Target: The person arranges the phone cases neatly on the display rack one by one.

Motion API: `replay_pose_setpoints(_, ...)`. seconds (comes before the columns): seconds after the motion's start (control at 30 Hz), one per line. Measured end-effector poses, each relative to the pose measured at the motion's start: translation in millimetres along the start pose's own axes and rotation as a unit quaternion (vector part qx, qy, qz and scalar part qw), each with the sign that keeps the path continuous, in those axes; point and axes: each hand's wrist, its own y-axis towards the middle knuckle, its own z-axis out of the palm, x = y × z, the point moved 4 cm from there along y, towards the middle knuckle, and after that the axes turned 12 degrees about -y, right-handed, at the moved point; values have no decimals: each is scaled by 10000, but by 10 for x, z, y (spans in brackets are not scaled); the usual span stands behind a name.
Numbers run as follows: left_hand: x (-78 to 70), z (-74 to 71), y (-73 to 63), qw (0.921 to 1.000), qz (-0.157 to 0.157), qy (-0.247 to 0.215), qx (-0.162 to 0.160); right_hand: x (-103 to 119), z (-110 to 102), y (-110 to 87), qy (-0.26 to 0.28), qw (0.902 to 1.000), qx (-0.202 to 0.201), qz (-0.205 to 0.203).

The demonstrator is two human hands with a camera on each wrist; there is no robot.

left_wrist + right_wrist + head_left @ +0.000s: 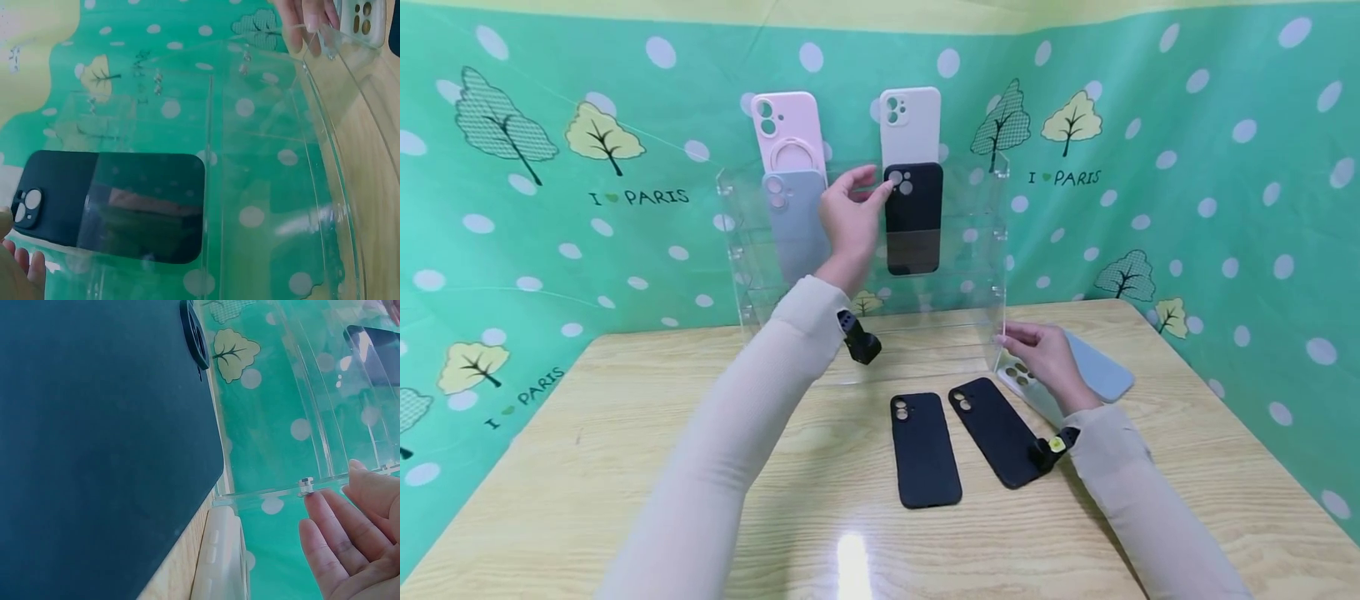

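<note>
A black phone case [913,218] stands upright in a clear acrylic rack [1001,250], its lower part behind a see-through front panel. My left hand [853,212] is at its upper left corner, the thumb tip touching the edge by the camera cutout. The other fingers lie left of the case, off it. In the left wrist view the same black case [119,206] shows through the panel, with fingertips [36,265] near its top end. My right hand [1045,354] holds the rack's right side edge, thumb at the front and fingertips [315,500] along the outer side.
A white case [912,125] stands behind the black one; a pink case [790,125] and a light blue case [797,221] stand to its left. On the table [647,433] lie two black cases [927,454], a pale case [1026,385] and a blue case [1101,367].
</note>
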Motion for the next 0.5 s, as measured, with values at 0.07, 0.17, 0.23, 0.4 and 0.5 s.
replay_pose_setpoints(0.07,-13,-41,-35,9999,-38,-86,60,0,1,2,-6,10000,4,0)
replay_pose_setpoints(0.17,-20,-110,-138,9993,-210,-156,257,0,0,6,-14,10000,-20,-27)
replay_pose_setpoints(0.23,-6,-160,-245,9980,-401,-195,441,0,-2,7,-25,10000,-41,-35)
replay_pose_setpoints(0.4,89,-303,-563,9928,-810,-191,864,0,0,4,-22,10000,-9,-1)
replay_pose_setpoints(0.5,175,-394,-727,9892,-1011,-114,1051,-1,2,1,-4,10000,8,23)
